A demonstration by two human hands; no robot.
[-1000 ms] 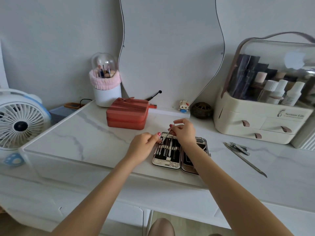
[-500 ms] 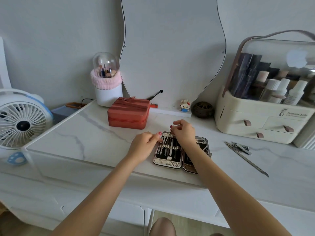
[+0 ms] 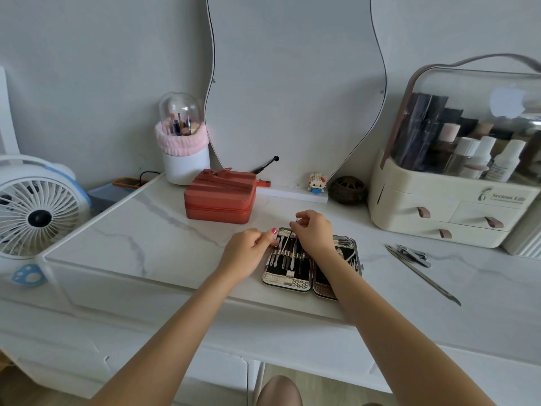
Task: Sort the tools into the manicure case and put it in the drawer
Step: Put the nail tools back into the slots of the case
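On the marble surface [image 3: 164,238] the manicure case [image 3: 288,273] lies open; the left hand [image 3: 248,250] pinches its edge to steady it while the right hand [image 3: 314,230] grasps a thin tool [image 3: 288,237], slotting it in.

Soft daylight, sharp, wide-angle edge warp

Glossy marble-look tabletop [image 3: 164,241]; shiny metal tools [image 3: 288,254]

Plain grey wall [image 3: 87,54]; wavy-edged frameless mirror [image 3: 292,83] leaning against it; white marble-veined vanity top [image 3: 146,235]; white drawer fronts [image 3: 146,361] below; pale wood floor [image 3: 322,385]
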